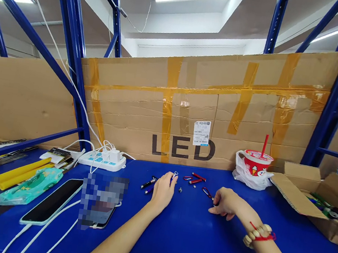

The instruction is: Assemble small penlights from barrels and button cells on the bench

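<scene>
Near the middle of the blue table, my left hand (163,190) is closed round a small object with a metal clip at its top, mostly hidden by the fingers. Just left of it lie dark blue and black pen-like pieces (149,183). My right hand (226,202) has its fingers pinched at the lower end of a red carabiner (206,192). Between the hands and farther back lie several red tubes (199,176) and another red clip (187,178). A small metal piece (180,190) sits right of my left hand.
At the left are a power strip (103,160), two phones (53,202) with white cables, a green packet (30,186) and yellow tubes (22,171). A red cup (256,163) in a plastic bag and an open carton (331,203) stand at the right. Cardboard (138,118) walls the back.
</scene>
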`<action>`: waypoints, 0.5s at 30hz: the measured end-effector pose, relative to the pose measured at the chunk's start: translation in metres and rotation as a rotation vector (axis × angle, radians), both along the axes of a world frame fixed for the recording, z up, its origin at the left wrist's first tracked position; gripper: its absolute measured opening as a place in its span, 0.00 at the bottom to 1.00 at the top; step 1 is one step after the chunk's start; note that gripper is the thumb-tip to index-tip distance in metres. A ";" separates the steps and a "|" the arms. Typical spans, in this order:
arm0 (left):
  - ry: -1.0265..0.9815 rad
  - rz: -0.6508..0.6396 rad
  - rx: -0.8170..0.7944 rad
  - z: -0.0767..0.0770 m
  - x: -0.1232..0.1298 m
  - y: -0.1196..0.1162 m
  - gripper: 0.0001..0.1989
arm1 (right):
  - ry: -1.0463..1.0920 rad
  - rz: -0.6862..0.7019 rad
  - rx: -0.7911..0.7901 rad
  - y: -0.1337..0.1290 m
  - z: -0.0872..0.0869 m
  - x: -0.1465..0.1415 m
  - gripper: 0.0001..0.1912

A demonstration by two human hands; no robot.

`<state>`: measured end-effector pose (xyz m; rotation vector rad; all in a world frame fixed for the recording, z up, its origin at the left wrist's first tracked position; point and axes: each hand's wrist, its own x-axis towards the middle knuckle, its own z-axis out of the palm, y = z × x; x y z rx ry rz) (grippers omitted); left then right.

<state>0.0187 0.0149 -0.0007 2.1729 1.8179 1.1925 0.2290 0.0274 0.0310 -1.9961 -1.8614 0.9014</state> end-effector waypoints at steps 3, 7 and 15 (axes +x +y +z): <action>0.015 -0.030 -0.006 0.000 0.001 0.000 0.13 | -0.032 0.016 0.033 0.004 -0.009 -0.001 0.14; 0.000 -0.047 -0.024 0.000 0.001 0.000 0.13 | -0.003 0.079 0.070 0.006 -0.016 -0.005 0.11; -0.073 -0.090 -0.084 0.002 0.000 -0.003 0.14 | 0.126 0.356 0.330 0.008 -0.019 -0.026 0.08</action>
